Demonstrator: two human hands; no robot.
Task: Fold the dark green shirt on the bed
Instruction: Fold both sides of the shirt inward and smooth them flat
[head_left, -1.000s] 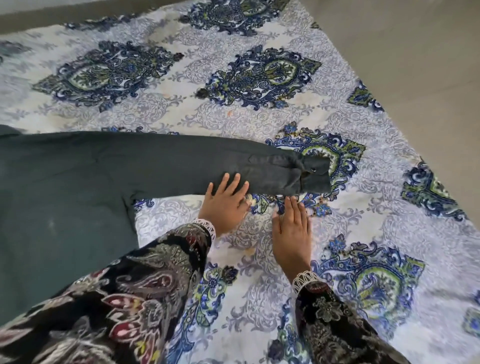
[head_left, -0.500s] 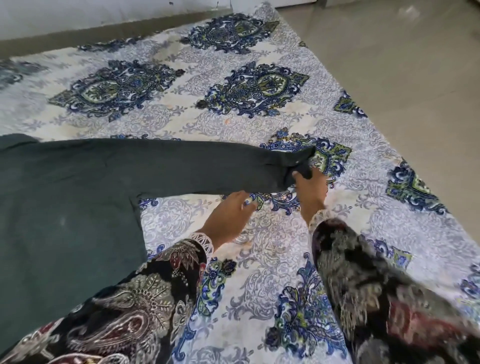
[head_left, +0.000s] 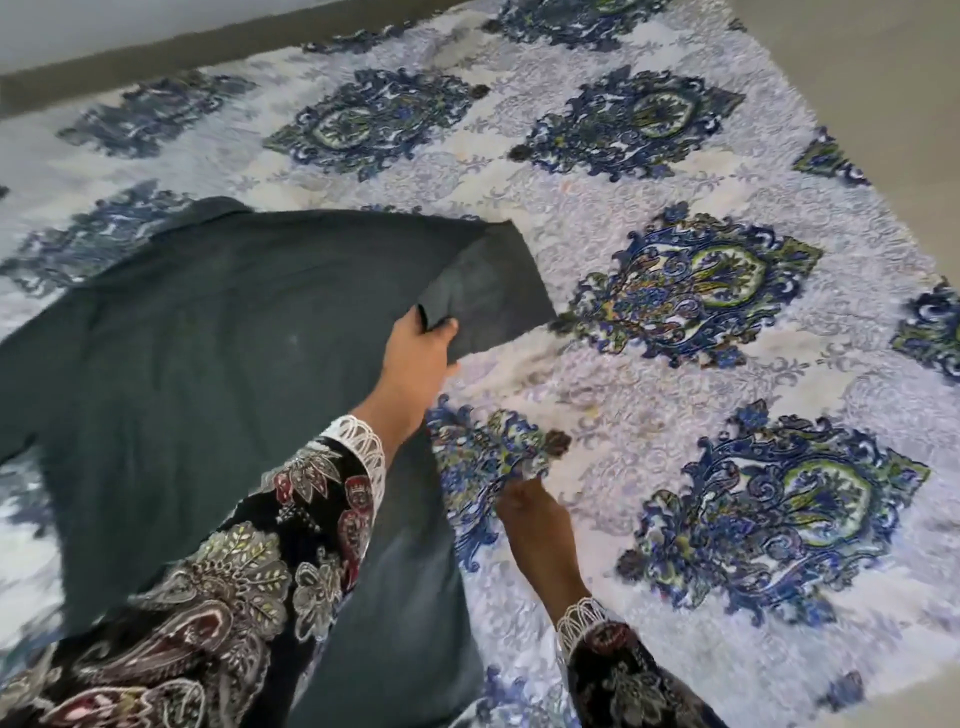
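Observation:
The dark green shirt (head_left: 208, 338) lies spread on the patterned bedsheet (head_left: 649, 395), covering its left half. Its right sleeve is folded back toward the body, with the fold peaking at the upper middle. My left hand (head_left: 415, 358) pinches the sleeve's end between thumb and fingers, just above the shirt's right edge. My right hand (head_left: 535, 525) rests low on the sheet to the right of the shirt's side, holding nothing; it is blurred. Both forearms wear dark paisley sleeves with white lace cuffs.
The bedsheet's right edge meets bare beige floor (head_left: 883, 78) at the upper right and lower right. A wall and dark skirting (head_left: 130, 57) run along the far top left. Open sheet stretches right of the shirt.
The sleeve that lay stretched out to the right is now lifted and folded back over the shirt. My left hand now holds its end; my right hand has dropped away onto the sheet.

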